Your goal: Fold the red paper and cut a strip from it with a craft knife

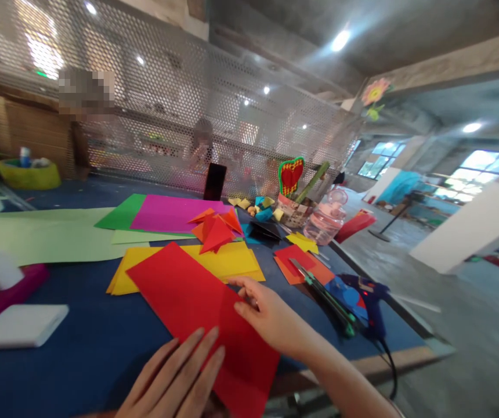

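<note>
A long sheet of red paper (pixel 188 290) lies aslant in front of me, partly over a stack of yellow paper (pixel 227 261). My left hand (pixel 175 377) rests on its near left part, fingers stretched out flat. At the right edge of the red sheet is my right hand (pixel 267 316), its fingers bent and the thumb apart from the forefinger. Just beyond sit folded red and orange paper pieces (pixel 217 232). Green-handled scissors (pixel 328 299) lie right of my right hand, beside a blue glue gun (pixel 371 302).
Purple paper (pixel 171 212) and light green paper (pixel 58 238) cover the back left. A white box (pixel 23 326) lies at left. A black phone (pixel 214 182) leans on the mesh screen (pixel 154 104). A pink clear bottle (pixel 324 223) stands near the table's right edge.
</note>
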The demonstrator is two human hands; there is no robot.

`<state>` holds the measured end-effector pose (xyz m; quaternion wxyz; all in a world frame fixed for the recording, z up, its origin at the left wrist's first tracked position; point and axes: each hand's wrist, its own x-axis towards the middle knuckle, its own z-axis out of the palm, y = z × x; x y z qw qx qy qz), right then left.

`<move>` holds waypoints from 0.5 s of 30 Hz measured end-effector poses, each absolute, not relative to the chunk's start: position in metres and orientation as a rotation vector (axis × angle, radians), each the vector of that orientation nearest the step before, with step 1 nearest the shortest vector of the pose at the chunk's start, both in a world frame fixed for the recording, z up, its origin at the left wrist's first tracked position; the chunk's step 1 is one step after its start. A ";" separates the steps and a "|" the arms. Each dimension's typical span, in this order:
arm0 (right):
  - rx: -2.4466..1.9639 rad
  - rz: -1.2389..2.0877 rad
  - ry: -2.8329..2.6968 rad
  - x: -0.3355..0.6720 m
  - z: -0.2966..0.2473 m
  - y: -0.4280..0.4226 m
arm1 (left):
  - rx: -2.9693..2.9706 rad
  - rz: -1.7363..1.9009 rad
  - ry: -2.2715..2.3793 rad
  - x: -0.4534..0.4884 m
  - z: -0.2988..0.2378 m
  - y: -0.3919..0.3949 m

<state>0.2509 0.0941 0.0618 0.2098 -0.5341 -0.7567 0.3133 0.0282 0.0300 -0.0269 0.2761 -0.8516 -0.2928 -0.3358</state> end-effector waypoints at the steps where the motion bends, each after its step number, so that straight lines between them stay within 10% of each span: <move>1: -1.491 0.838 -2.097 0.252 0.060 0.089 | -2.287 -0.835 -0.757 0.029 -0.028 0.032; 11: -0.902 -0.601 -2.520 0.295 0.022 0.014 | -2.362 -0.854 -0.731 0.021 -0.038 0.032; 15: -1.006 -0.606 -2.511 0.293 0.015 0.007 | -2.399 -0.969 -0.795 0.027 -0.035 0.029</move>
